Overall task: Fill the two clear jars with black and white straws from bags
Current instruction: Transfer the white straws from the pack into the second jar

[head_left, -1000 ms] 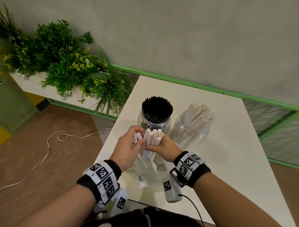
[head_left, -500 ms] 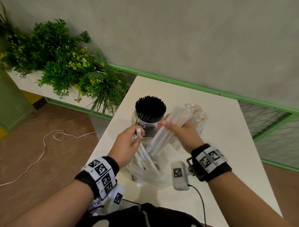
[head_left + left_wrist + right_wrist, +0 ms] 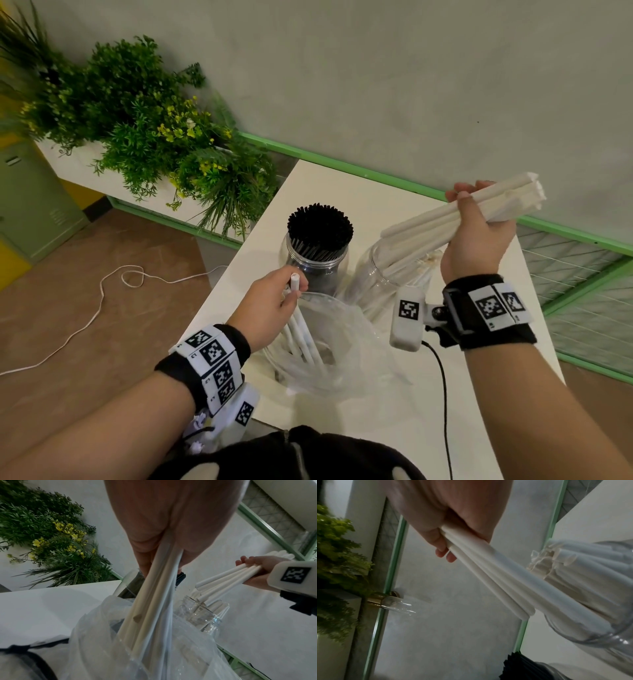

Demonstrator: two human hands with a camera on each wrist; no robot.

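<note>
Two clear jars stand on the white table (image 3: 349, 192). The left jar (image 3: 313, 263) is packed with black straws (image 3: 320, 228). The right jar (image 3: 380, 281) (image 3: 204, 609) (image 3: 597, 631) holds white straws. My right hand (image 3: 476, 233) (image 3: 257, 573) (image 3: 447, 520) grips a bundle of white straws (image 3: 445, 219) (image 3: 489, 582) tilted above the right jar, lower ends over its mouth. My left hand (image 3: 270, 305) (image 3: 169, 524) holds a few white straws (image 3: 301, 332) (image 3: 150, 601) that stand in a clear plastic bag (image 3: 329, 353) (image 3: 154, 649) near the table's front.
A planter of green plants with yellow flowers (image 3: 144, 130) stands left of the table, close to the black-straw jar. A white cable (image 3: 102, 294) trails on the brown floor. A grey wall with a green rail (image 3: 342, 164) runs behind the table.
My right hand pulled a bundle of white straws out of the bag and carried it up and right, over the right jar. My left hand stayed at the bag with a few straws.
</note>
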